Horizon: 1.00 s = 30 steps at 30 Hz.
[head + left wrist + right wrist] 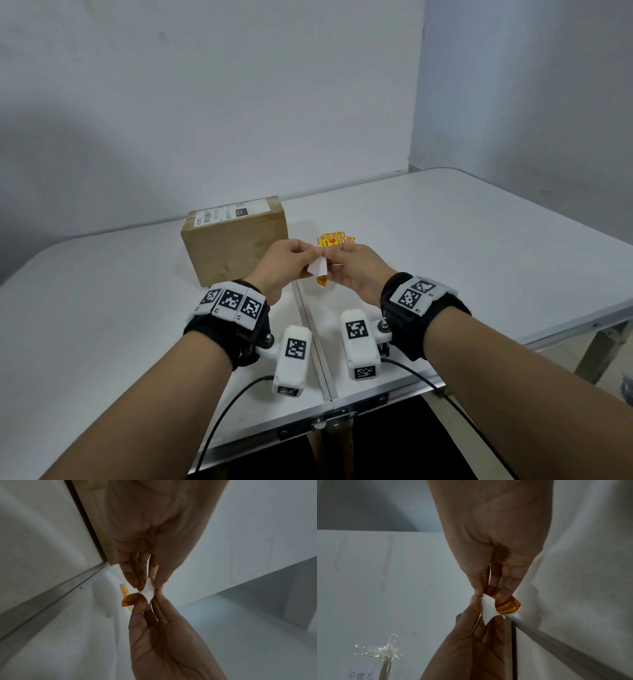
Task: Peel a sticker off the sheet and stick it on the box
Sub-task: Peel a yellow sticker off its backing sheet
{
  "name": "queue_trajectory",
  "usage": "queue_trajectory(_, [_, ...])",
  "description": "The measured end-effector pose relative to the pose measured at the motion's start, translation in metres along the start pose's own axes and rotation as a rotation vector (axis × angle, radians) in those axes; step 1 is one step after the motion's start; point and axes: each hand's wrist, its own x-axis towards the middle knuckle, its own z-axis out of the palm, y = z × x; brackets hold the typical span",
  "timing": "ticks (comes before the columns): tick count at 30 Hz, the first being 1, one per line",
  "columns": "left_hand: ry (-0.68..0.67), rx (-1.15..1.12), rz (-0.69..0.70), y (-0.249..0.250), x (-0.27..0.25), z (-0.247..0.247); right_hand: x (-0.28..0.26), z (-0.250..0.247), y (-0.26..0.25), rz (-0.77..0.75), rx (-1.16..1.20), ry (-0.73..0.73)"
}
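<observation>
left hand [286, 265]: pinching white backing sheet [318, 268] | right hand [352, 270]: peeling orange-yellow sticker [508, 606] | brown cardboard box [236, 240]: beyond left grip on surface [462, 240]

Your right hand [494, 547] is pinching an orange sticker [508, 606] curling off the white backing sheet [488, 609], while your left hand [471, 649] is pinching the sheet's opposite edge, above the white counter [385, 588]. Crumpled clear plastic [380, 651] is lying nearby.

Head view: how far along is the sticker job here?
Done: a yellow-and-red sticker is partly curled off its white backing paper. In hand: left hand and right hand pinch them. Left: sticking it on the brown cardboard box, which shows only its shipping label.
</observation>
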Motion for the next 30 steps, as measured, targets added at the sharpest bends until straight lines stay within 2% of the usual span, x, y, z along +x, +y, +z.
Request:
queue_trajectory(6, [0.007, -0.065, -0.02, -0.001, 0.001, 0.001, -0.002, 0.0, -0.001, -0.017, -0.029, 0.027])
queue_trajectory(12, [0.035, -0.285, -0.086, -0.002, 0.003, 0.005, -0.002, -0.001, 0.0, -0.016, 0.092, 0.091])
queue_trajectory(19, [0.049, -0.467, -0.167, 0.001, 0.005, 0.01, -0.002, -0.002, -0.001, -0.004, 0.212, 0.103])
queue_trajectory(26, [0.043, -0.264, -0.018, 0.004, 0.009, 0.004, -0.002, -0.005, -0.008, 0.009, 0.113, -0.047])
queue_trajectory(30, [0.008, -0.162, 0.012, 0.005, 0.009, -0.001, 0.0, -0.006, -0.01, -0.063, 0.001, 0.029])
